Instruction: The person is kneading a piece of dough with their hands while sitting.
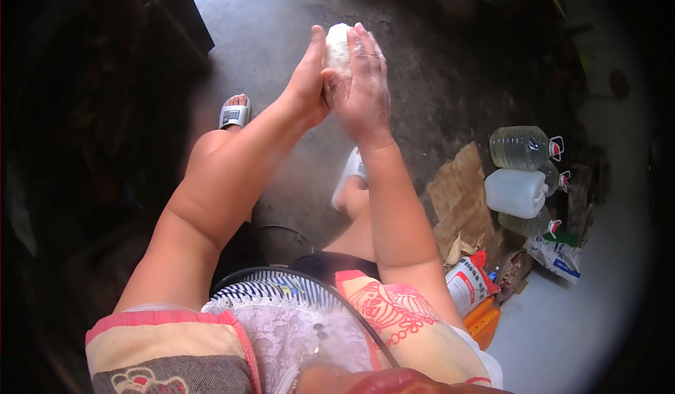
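Note:
A lump of white dough (pixel 338 48) is pressed upright between my two palms, held out in front of me above the floor. My left hand (pixel 311 80) supports it from the left, thumb pointing up. On its other side lies my right hand (pixel 365 72), with its fingers stretched along the dough and white, floury residue on them. The heels of the hands come together below the lump. Part of the dough is hidden behind the right fingers and palm.
Below are the dark concrete floor (pixel 285 183) and my feet in grey slide sandals (pixel 234 113). At right stand large plastic bottles (pixel 519 146), a white jerrycan (pixel 514 192), flattened cardboard (pixel 461 188) and a printed sack (pixel 469 284). A dark cabinet-like panel (pixel 176 12) is at upper left.

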Demonstrator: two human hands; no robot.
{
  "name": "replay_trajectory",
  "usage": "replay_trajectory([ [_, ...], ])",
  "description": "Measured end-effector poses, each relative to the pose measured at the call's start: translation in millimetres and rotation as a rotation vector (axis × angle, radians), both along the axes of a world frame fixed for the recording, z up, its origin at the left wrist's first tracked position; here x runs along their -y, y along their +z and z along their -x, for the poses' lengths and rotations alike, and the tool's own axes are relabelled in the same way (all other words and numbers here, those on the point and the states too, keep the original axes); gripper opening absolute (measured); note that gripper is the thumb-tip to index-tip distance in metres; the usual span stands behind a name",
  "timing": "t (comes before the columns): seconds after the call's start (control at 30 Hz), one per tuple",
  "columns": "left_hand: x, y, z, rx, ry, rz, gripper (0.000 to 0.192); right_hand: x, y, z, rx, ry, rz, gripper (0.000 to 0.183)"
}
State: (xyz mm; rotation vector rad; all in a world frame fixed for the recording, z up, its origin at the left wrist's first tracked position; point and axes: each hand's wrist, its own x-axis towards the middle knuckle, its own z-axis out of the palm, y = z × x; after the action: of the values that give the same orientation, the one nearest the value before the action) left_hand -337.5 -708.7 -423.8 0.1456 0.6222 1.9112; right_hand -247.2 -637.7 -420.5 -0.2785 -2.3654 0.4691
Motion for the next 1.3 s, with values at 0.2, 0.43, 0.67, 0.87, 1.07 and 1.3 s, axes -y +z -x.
replay_trajectory([
  [0.2,1,9,-12,-0.348,-0.025,0.029,0.092,-15,-6,4,-0.135,-0.132,0.829,0.062],
  [0.43,-1,-4,17,-0.250,0.119,0.184,0.090,-16,16,-8,-0.453,0.362,1.813,0.055],
  [0.67,9,8,3,0.200,-0.062,-0.017,0.074,7,28,-4,-0.328,0.024,0.567,0.069],
  [0.87,3,11,3,0.068,0.033,0.103,0.072,5,9,-4,0.101,0.066,-0.176,0.071],
  [1.07,4,6,9,0.102,0.024,0.117,0.072,4,20,-6,-0.376,0.069,0.204,0.067],
  [1.3,3,5,7,0.010,0.038,0.030,0.080,5,-7,7,-0.068,-0.060,0.169,0.067],
])
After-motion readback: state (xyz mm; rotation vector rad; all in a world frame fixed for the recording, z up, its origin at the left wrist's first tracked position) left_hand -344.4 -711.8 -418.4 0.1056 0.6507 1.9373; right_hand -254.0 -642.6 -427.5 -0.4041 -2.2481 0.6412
